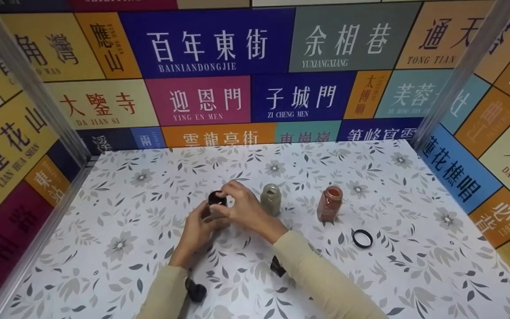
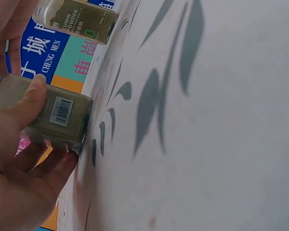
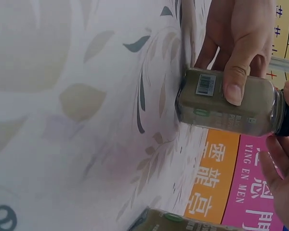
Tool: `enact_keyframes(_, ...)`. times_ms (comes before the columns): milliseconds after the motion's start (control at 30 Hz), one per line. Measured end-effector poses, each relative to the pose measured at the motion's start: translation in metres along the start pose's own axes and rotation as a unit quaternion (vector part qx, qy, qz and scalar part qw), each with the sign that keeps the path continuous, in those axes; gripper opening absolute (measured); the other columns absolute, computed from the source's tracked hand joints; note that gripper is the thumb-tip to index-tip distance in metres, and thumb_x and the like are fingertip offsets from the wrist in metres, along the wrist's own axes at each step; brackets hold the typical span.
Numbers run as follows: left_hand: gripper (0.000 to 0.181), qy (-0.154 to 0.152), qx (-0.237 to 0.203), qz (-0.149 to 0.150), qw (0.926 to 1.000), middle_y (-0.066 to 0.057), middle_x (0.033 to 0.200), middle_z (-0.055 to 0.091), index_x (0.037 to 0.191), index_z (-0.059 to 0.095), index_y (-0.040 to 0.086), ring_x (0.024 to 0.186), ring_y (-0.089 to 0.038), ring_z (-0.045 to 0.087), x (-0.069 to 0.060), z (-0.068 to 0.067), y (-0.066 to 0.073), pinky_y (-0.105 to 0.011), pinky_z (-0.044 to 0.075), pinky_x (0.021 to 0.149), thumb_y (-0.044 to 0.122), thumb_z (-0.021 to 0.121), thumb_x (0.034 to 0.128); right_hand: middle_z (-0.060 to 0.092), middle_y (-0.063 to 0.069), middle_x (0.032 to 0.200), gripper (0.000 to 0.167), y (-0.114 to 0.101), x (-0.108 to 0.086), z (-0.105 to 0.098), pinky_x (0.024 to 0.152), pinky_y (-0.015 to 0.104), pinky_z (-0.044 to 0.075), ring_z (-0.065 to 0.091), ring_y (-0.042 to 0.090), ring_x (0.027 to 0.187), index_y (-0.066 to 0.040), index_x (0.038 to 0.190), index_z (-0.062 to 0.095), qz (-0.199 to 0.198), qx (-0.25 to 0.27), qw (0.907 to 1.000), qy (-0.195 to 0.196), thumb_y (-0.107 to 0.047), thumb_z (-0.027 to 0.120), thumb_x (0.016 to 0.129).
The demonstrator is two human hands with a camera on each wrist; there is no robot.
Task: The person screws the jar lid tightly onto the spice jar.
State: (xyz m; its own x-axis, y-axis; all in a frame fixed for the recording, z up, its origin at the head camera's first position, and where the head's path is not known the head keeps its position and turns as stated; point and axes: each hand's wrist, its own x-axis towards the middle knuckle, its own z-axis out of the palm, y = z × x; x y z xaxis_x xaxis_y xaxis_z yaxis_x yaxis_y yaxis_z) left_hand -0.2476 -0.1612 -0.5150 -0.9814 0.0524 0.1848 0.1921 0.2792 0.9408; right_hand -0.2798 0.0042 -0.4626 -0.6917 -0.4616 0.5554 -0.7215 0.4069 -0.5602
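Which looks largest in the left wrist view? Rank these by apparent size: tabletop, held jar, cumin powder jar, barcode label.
1. Tabletop
2. Held jar
3. Cumin powder jar, cut off at the top edge; nearness to the camera leaves the two jars' true sizes unsure
4. Barcode label

- Your left sleeve was long, plain and pale khaki, its cuff ending at the wrist.
- Your right sleeve matched it in colour and length.
- A rounded black wrist camera jutted beside the left sleeve.
- A blockier black wrist camera showed beside the right.
- Your left hand and right hand were bare.
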Motion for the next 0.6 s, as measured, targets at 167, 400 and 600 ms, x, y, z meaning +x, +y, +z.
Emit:
enact_keyframes(167,0.062,-0.001,-0.001,0.006,1.0,-0.022,0.14,0.059,0.141,0.055,0.006,0.131,-0.039,0.057,0.0007,0.0002,-0.0009,-0.049,0.047,0.11,0.007,0.078,0.0836,0.07,0.016,0.122,0.02,0.0012,-0.0012,-0.003,0.104,0.033,0.053,0.066,0.029,0.116,0.001,0.1,0.069,-0.008,0.031,0.9994,-0.015,-0.01,0.075,0.086)
enact_keyframes(400,0.068,-0.003,-0.013,0.0,0.9999,-0.018,0.145,0.056,0.145,0.052,0.009,0.133,-0.036,0.056,-0.0001,0.0004,0.0001,-0.047,0.046,0.112,0.007,0.08,0.0829,0.072,0.013,0.109,0.025,0.0034,-0.0009,-0.0014,0.096,0.029,0.056,0.069,0.026,0.103,-0.001,0.101,0.071,0.006,0.04,0.9992,0.001,-0.016,0.08,0.084)
enact_keyframes(600,0.067,-0.009,-0.017,0.002,0.9998,-0.017,0.143,0.058,0.144,0.052,0.01,0.13,-0.034,0.058,-0.0012,0.0,0.0014,-0.045,0.047,0.111,0.006,0.079,0.0829,0.067,0.01,0.103,0.027,0.0016,-0.0019,0.0001,0.093,0.029,0.057,0.068,0.022,0.099,-0.003,0.098,0.071,0.046,0.043,0.998,0.0,-0.022,0.081,0.083)
